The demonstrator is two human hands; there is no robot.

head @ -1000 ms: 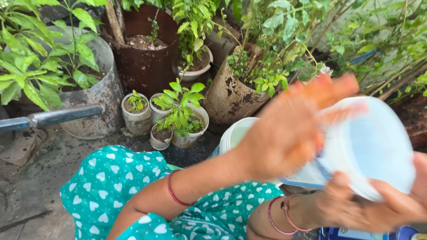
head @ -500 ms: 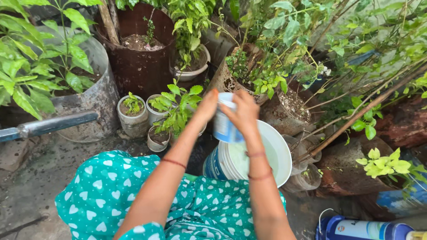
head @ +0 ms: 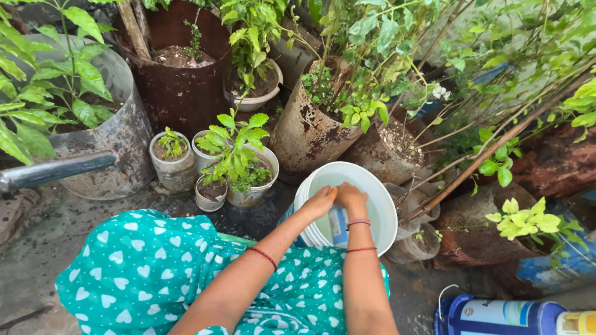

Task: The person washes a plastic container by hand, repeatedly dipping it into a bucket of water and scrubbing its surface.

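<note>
A white plastic bucket [head: 379, 198] stands on the ground in front of my knees. Both my arms reach into it. My left hand [head: 320, 203] and my right hand [head: 351, 196] meet over a small pale blue cup [head: 338, 227], which they hold down inside the bucket. My fingers hide the top of the cup. Red thread bands sit on both wrists. My lap is covered by teal cloth with white hearts [head: 143, 273].
Potted plants crowd the far side: rusty metal drums [head: 304, 133], a large grey pot [head: 118, 133], several small white pots [head: 174, 164]. A grey pipe [head: 56, 170] juts in at left. A blue and white container [head: 496, 316] lies at bottom right. The ground is wet concrete.
The cup was up close to the camera in both hands, then came down and away. It now sits low inside the white bucket, still held.
</note>
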